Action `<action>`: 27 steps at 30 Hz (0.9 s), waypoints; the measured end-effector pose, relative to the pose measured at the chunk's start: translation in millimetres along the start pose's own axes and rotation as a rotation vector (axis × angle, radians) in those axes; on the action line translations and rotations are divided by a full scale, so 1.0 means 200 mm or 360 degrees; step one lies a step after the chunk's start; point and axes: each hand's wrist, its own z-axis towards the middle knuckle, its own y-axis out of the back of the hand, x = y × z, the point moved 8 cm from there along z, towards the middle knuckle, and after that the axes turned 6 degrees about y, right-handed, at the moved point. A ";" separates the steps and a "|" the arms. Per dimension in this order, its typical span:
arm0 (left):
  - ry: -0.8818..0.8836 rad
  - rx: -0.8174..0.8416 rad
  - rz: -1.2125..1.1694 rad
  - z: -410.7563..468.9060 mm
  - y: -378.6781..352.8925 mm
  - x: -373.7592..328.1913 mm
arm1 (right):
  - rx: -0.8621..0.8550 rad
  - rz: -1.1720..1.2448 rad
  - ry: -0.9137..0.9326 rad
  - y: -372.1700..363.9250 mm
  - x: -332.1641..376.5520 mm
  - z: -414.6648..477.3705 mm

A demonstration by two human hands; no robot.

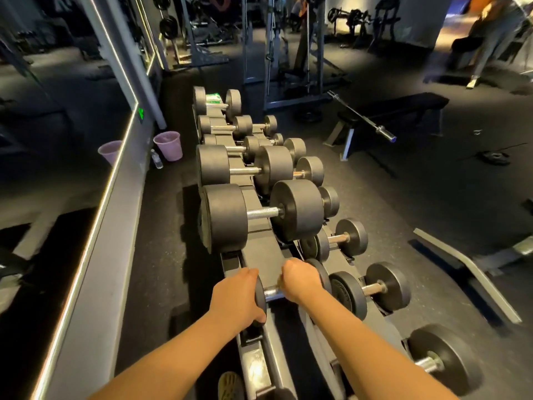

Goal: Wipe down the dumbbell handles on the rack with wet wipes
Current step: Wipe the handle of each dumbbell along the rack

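**Near dumbbell in both hands, wipe-down under way**

Head view: your left hand grips the left end of the near dumbbell on the upper rail of the rack, fingers and thumb curled round the disc. Your right hand is fisted over the handle, knuckles up. A wipe is probably inside the fist, but it's hidden, so I can't confirm it. The wipe pack sits at the far end of the rack, on the last dumbbell.

Progress: this handle looks like the one being worked. No handle shows wetness, so you can't tell which are done. My guess is the big dumbbells further up the row and the small dumbbells on the lower rail are left to do. A purple bin stands by the mirror wall.
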 end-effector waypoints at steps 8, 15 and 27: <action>-0.0041 -0.0010 -0.0073 -0.02 -0.01 0.01 | -0.0046 0.0616 0.0225 -0.05 0.08 -0.02; -0.0133 -0.0017 -0.0054 -0.01 -0.01 0.01 | -0.0613 0.0529 -0.0076 -0.07 -0.10 -0.22; -0.0142 -0.0048 0.0185 0.02 -0.11 -0.01 | -0.0956 0.1220 -0.0320 -0.17 -0.17 -0.32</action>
